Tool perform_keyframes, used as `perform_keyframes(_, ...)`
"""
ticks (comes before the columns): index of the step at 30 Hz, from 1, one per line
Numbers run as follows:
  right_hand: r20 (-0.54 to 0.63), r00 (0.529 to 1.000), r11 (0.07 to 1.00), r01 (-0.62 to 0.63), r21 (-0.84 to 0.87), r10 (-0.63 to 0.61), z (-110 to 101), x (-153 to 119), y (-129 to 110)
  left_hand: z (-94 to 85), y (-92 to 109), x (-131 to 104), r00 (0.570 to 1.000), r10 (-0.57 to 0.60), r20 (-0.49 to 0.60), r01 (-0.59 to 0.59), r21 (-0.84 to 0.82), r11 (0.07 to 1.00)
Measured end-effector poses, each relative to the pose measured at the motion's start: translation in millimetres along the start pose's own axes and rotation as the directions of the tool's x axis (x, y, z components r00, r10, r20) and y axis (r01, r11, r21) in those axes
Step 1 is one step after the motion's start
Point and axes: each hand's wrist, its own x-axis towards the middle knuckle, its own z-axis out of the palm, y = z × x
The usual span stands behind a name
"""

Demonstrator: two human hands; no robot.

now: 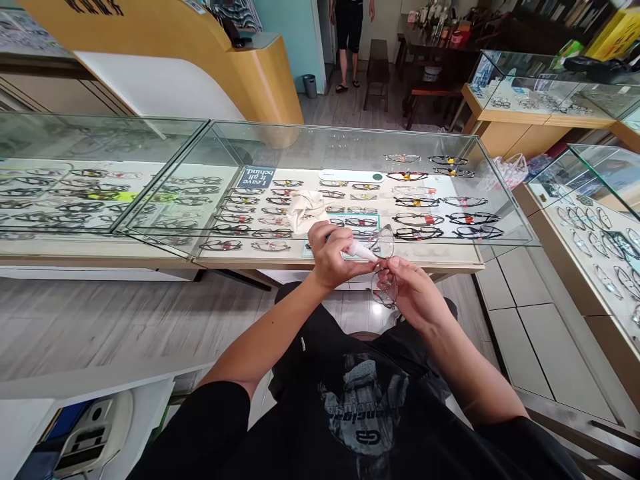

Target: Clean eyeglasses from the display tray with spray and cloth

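My left hand [331,252] is closed around a small white squeeze bottle [361,251] with a pointed nozzle. The nozzle's tip reaches the middle of a pair of eyeglasses [384,290], close to the bridge; whether it touches cannot be made out. My right hand [413,287] pinches the glasses near the bridge, so they hang with one round lens above the fingers and the other below. A crumpled cream cloth [306,210] lies on the glass display case [430,250], just beyond my left hand.
Rows of spectacle frames [420,219] show through the case's glass top. Another glass case [600,220] stands at the right, and a further one [100,173] joins on the left. At the back are a bench [379,67], a bin [309,85] and a standing person [349,33].
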Motion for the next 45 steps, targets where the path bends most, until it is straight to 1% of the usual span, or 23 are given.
perform_keyframes(2, -0.030, 0.999, 1.000, 0.012, 0.025, -0.011, -1, 4, -2, -3.7, 1, -7, 1.000, -0.006, 0.007, 0.006, -0.002, 1.000)
perform_keyframes(5, -0.061, 0.998, 0.998, 0.012, 0.056, -0.008, -2, 10, -3, -9.0, 4, -20, 0.992, -0.064, 0.113, 0.063, 0.013, 0.998)
perform_keyframes(8, -0.044, 0.999, 0.997, 0.001, 0.074, 0.002, -2, 15, -2, -11.8, 9, -30, 0.971, -0.113, 0.210, 0.103, 0.057, 0.993)
perform_keyframes(11, -0.038, 0.999, 0.997, -0.011, 0.080, 0.014, -2, 17, 1, -12.0, 13, -33, 0.958, -0.141, 0.250, 0.115, 0.114, 0.987)
perform_keyframes(14, -0.062, 0.998, 0.997, -0.015, 0.080, 0.020, -1, 18, 4, -11.1, 13, -34, 0.960, -0.111, 0.259, 0.085, 0.111, 0.990)
perform_keyframes(18, -0.072, 0.997, 0.995, -0.025, 0.094, 0.032, 2, 18, 2, -11.7, 10, -32, 0.980, -0.036, 0.198, 0.027, 0.047, 0.999)
perform_keyframes(21, -0.048, 0.999, 0.996, -0.008, 0.092, 0.012, 3, 16, -2, -19.5, 1, -27, 0.984, -0.047, 0.172, 0.042, 0.034, 0.999)
perform_keyframes(23, -0.039, 0.999, 0.997, 0.013, 0.076, -0.010, 3, 14, -5, -29.9, -14, -20, 0.985, -0.083, 0.149, 0.080, 0.025, 0.997)
perform_keyframes(24, -0.036, 0.999, 0.998, 0.026, 0.062, -0.024, 2, 12, -7, -36.5, -24, -16, 0.985, -0.116, 0.132, 0.114, 0.020, 0.993)
perform_keyframes(25, -0.033, 0.999, 0.998, 0.037, 0.046, -0.036, 2, 10, -8, -43.6, -37, -11, 0.979, -0.165, 0.121, 0.164, 0.020, 0.986)
perform_keyframes(26, -0.031, 0.999, 0.999, 0.045, 0.029, -0.044, 1, 8, -10, -51.1, -52, -5, 0.964, -0.240, 0.114, 0.237, 0.033, 0.971)
perform_keyframes(27, -0.027, 0.998, 0.999, 0.052, 0.013, -0.052, 1, 5, -11, -58.6, -69, 0, 0.939, -0.326, 0.115, 0.322, 0.048, 0.945)
perform_keyframes(29, -0.019, 0.998, 0.998, 0.066, -0.015, -0.067, 3, 1, -14, -72.5, -105, 11, 0.862, -0.488, 0.141, 0.481, 0.082, 0.873)
perform_keyframes(30, -0.012, 0.997, 0.997, 0.077, -0.028, -0.078, 4, -1, -16, -78.5, -123, 17, 0.825, -0.543, 0.155, 0.535, 0.093, 0.840)
perform_keyframes(33, 0.022, 0.991, 0.988, 0.133, -0.082, -0.131, 9, -4, -20, -90.9, -173, 28, 0.721, -0.668, 0.186, 0.642, 0.183, 0.744)
perform_keyframes(35, 0.033, 0.987, 0.981, 0.160, -0.113, -0.158, 12, -4, -22, -94.6, -197, 31, 0.656, -0.728, 0.197, 0.686, 0.247, 0.685)
perform_keyframes(37, 0.029, 0.986, 0.977, 0.170, -0.133, -0.167, 12, -3, -24, -95.5, -214, 31, 0.611, -0.769, 0.187, 0.713, 0.293, 0.637)
perform_keyframes(38, 0.028, 0.985, 0.975, 0.172, -0.138, -0.169, 12, -2, -24, -95.4, -221, 29, 0.596, -0.783, 0.179, 0.722, 0.307, 0.620)
perform_keyframes(41, 0.043, 0.980, 0.969, 0.196, -0.153, -0.192, 9, 1, -26, -94.1, -233, 22, 0.577, -0.799, 0.172, 0.738, 0.310, 0.599)
perform_keyframes(45, 0.039, 0.969, 0.954, 0.245, -0.175, -0.242, 4, 5, -26, -91.8, -239, 15, 0.556, -0.813, 0.173, 0.756, 0.302, 0.581)
